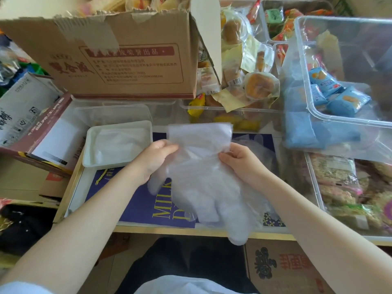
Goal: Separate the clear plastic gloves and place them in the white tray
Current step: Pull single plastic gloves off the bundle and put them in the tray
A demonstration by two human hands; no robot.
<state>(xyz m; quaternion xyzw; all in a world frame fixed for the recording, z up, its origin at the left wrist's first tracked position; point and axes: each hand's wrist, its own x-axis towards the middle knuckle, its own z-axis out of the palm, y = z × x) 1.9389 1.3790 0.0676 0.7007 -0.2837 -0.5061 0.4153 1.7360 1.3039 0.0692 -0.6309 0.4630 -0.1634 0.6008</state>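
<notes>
Both hands are clamped on the clear plastic gloves (203, 172), which hang in the air above the purple printed sheet (137, 198) on the work surface, cuff end up and fingers trailing down toward the near edge. The left hand (154, 155) pinches the left margin of the cuff area; the right hand (239, 160) pinches the right margin, thumb and fingertips curled onto the film. The hands sit apart, the film stretched between them. The material reads as very thin, limp and nearly weightless: it drapes, wrinkles and shows the sheet through it. Layers appear to cling together, so how many gloves are in the bunch cannot be told. Judgement: film this slight will likely stick to itself, so separation is best attempted at the open cuff edge, where one layer can be rubbed free and peeled off; hard pulling at the finger end risks stretching or tearing. The white tray (91, 143) lies just left of the left hand and already holds some clear film. A further glove (256, 145) lies on the sheet behind the right hand
</notes>
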